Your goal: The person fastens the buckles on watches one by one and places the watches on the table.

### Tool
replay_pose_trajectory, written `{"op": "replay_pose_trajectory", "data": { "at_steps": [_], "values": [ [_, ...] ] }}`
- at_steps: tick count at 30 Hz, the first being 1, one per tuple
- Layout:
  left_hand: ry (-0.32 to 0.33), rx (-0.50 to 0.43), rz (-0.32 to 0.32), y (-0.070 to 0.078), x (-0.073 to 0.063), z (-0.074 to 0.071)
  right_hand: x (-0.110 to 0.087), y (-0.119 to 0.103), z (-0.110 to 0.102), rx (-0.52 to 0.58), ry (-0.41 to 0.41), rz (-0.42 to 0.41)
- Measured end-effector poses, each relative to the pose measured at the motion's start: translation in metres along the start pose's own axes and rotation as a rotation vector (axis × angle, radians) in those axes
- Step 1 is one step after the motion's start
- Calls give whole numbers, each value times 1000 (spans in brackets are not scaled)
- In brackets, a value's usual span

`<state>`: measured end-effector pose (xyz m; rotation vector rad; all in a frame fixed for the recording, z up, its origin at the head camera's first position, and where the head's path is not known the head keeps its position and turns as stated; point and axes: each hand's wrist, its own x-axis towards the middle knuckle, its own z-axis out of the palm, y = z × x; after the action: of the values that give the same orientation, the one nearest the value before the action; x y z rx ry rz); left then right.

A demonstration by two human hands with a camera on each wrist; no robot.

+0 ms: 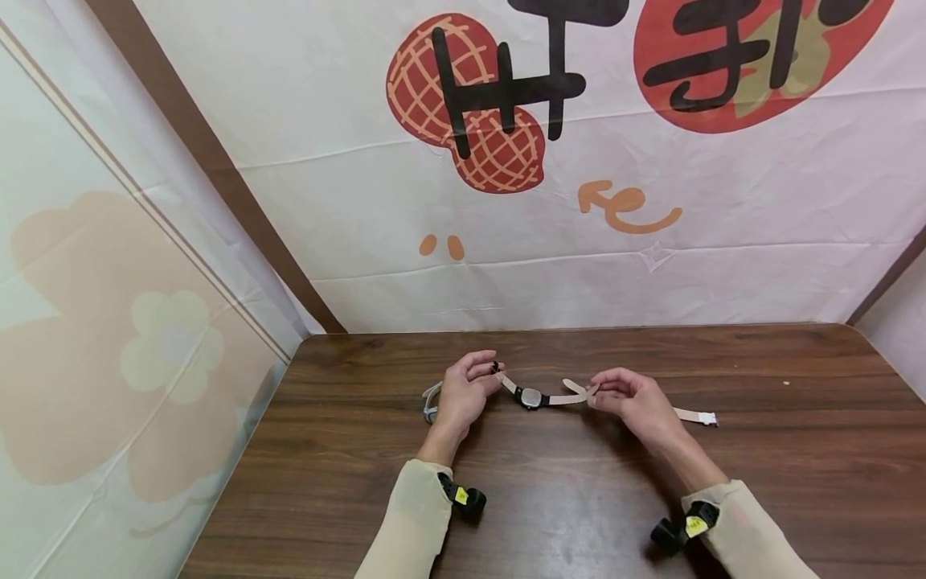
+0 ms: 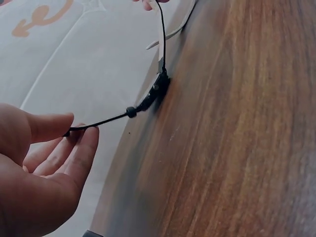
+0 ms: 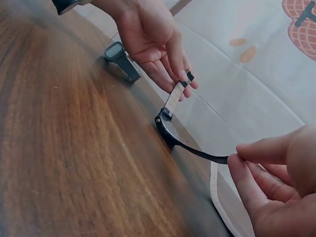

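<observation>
A wristwatch with a black case (image 1: 530, 398) is stretched between my two hands, its strap pale on one face and black on the other. My left hand (image 1: 466, 394) pinches the buckle end of the strap (image 2: 108, 120) between thumb and fingers. At the other end, my right hand (image 1: 637, 404) pinches the strap tip (image 3: 217, 159) between thumb and forefinger. The case hangs low between the hands; whether it touches the table is hard to tell. A pale strap (image 1: 698, 416) lies behind my right hand, its middle hidden. Beside my left hand is a grey-blue watch (image 3: 114, 52).
The brown wood-grain table (image 1: 550, 498) extends under both hands. A white printed cloth (image 1: 325, 201) hangs along its back edge, and another cloth with a flower (image 1: 174, 346) hangs on the left. Each wrist carries a small black camera (image 1: 470, 503).
</observation>
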<state>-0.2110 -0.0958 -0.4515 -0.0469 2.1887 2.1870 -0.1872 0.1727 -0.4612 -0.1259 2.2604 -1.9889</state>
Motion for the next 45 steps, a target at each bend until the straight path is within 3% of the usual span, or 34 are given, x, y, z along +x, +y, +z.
{"op": "replay_pose_trajectory", "data": {
  "at_steps": [4,8,15,18,24,35,45],
  "values": [
    [29,4,8,1,2,1,4,0,-1,76,8,-36],
    [64,-54,22,1,3,3,7,-3,-3,134,48,-69],
    [124,-131,47,3,3,8,9,-11,-7,468,16,-160],
    [155,-151,47,1,4,10,10,-13,-8,548,-1,-170],
    [191,-205,38,-5,2,15,11,-15,-5,581,13,-152],
    [142,-295,0,0,-3,21,15,-13,-1,583,35,-120],
    [134,-282,-13,2,-2,21,16,-8,-1,588,31,-93]
  ]
}}
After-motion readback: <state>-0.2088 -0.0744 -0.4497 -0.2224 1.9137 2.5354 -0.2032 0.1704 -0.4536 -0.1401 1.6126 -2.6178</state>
